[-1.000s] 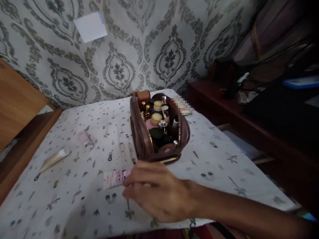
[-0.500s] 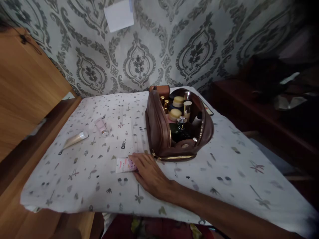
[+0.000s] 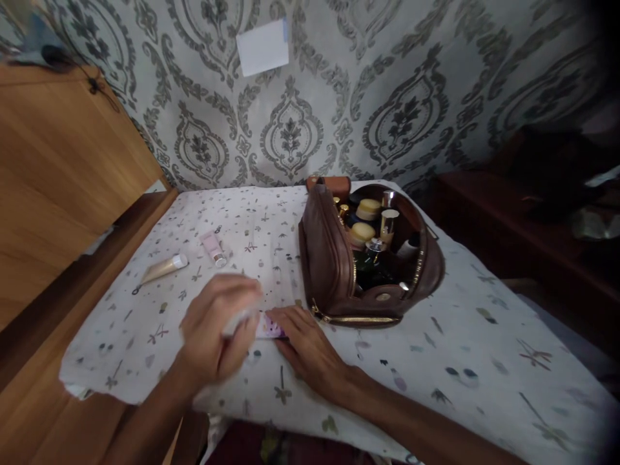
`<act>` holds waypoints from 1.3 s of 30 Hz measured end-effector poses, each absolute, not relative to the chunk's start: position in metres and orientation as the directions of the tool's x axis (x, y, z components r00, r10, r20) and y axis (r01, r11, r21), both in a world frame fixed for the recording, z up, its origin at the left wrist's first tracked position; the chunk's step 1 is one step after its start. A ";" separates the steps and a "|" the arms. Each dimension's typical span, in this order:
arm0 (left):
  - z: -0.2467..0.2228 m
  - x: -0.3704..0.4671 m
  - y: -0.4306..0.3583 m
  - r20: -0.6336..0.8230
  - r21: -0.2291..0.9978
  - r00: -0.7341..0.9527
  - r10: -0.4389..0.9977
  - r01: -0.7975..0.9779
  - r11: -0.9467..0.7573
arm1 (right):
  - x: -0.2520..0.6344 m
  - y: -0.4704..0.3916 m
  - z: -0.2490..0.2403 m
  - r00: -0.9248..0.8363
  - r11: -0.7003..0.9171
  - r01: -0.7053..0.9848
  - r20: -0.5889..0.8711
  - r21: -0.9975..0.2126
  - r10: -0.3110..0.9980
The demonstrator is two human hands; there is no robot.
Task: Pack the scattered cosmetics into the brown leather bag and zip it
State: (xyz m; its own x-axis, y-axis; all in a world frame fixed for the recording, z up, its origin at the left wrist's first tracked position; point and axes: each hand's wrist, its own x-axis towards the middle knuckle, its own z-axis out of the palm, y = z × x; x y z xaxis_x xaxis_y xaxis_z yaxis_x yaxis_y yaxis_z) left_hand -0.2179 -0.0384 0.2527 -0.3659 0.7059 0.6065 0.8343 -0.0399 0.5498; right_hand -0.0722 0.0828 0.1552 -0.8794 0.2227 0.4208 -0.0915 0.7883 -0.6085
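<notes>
A white and purple tube lies on the patterned cloth near its front edge. The fingers of my right hand rest around its right end. Over the tube's left end is my left hand, curled and blurred; whether it touches the tube is hard to tell. Just beyond my right hand stands a brown leather bag, unzipped, holding a green bottle, yellow-lidded jars and other bottles. A pink tube and a beige tube lie at the left.
Patterned white cloth covers the table. A wooden cabinet stands at the left, and patterned wallpaper with a white switch plate is behind. Dark red furniture stands at the right.
My left hand has come into view from the lower left and reached the tube's left end. My right hand stays on the tube. The whole view has shifted slightly.
</notes>
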 end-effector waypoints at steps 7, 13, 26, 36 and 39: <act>0.210 -0.310 0.002 0.331 0.213 -0.676 0.659 0.733 0.645 | -0.070 0.085 0.159 -0.876 0.694 -0.138 0.414 -0.707 0.247; 0.197 -0.329 0.005 0.167 0.124 -0.753 0.636 0.656 0.744 | -0.069 0.086 0.159 -0.868 0.672 -0.127 0.410 -0.730 0.281; 0.180 -0.317 0.010 0.260 0.228 -0.562 0.785 0.826 0.516 | -0.074 0.090 0.157 -0.822 0.449 -0.008 0.261 -0.893 0.506; 0.174 -0.315 0.008 0.311 0.317 -0.634 0.708 0.771 0.552 | -0.071 0.090 0.155 -0.828 0.463 -0.095 0.328 -0.881 0.454; 0.174 -0.317 0.008 0.324 0.340 -0.650 0.687 0.758 0.557 | -0.070 0.089 0.153 -0.817 0.499 -0.147 0.389 -0.854 0.426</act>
State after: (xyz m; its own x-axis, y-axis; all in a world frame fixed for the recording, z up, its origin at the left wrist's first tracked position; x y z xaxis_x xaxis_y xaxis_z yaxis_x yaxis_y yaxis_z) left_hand -0.3168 0.0077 0.1736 -0.6504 0.6870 0.3241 0.7578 0.5568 0.3402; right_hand -0.0701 0.0892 0.1531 -0.8166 0.4262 0.3893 -0.1469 0.4988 -0.8542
